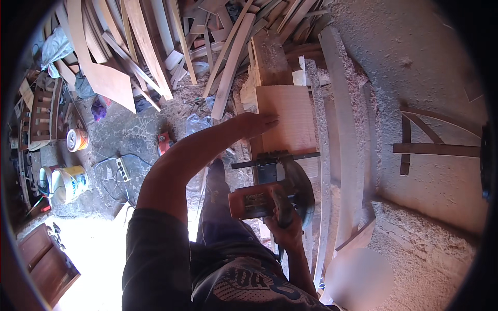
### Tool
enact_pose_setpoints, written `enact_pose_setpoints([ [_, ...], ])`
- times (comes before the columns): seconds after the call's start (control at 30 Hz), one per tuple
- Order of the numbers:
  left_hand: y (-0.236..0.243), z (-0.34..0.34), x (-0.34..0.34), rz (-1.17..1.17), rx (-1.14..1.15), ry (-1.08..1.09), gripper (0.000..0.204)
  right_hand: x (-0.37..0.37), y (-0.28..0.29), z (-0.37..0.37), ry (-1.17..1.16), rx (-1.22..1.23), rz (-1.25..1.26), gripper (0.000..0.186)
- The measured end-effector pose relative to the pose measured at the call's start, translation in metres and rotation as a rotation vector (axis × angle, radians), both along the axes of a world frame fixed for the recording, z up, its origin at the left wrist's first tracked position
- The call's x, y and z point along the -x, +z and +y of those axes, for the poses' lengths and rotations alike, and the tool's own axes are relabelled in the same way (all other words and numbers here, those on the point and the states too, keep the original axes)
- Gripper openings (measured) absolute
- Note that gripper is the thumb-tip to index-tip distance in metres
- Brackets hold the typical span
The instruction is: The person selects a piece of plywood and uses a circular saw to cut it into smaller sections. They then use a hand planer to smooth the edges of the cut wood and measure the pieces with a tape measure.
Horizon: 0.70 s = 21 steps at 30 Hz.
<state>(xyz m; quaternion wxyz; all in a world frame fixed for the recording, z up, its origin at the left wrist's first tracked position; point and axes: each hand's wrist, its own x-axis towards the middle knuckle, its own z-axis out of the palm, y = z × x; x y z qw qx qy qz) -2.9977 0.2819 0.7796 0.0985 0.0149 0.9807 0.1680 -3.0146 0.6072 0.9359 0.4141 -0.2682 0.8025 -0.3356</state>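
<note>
A red and black circular saw [254, 201] stands across the near part of a pale wooden board [287, 111]. My right hand [288, 228] is closed around its rear handle. A thin dark bar [306, 155] sticks out on both sides of the saw's front. Farther along, my left hand [258, 124] lies on the board's left edge, fingers stretched over the top face. Its thumb is hidden. The saw body hides the blade and the board under it.
Long planks [342, 129] run along the right beside a rough wall [415, 67]. Wood offcuts [228, 67] pile up at the back. On the left floor are a power strip [122, 169] with cables, a white bucket [72, 185] and a red tool [164, 142].
</note>
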Motion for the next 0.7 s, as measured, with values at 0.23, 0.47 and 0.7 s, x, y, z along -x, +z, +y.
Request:
enact_pose_setpoints([
  [0.23, -0.019, -0.011, -0.009, 0.149, 0.194, 0.031, 0.089, -0.001, 0.003, -0.011, -0.024, -0.022, -0.042, 0.036],
  [0.47, 0.0, -0.015, -0.011, 0.132, 0.27, 0.114, 0.078, 0.004, 0.0, -0.019, -0.005, -0.055, -0.053, 0.044],
  [0.7, 0.001, -0.031, -0.007, 0.144, 0.29, 0.021, 0.085, 0.006, 0.007, -0.038, -0.016, 0.018, -0.04, 0.037],
])
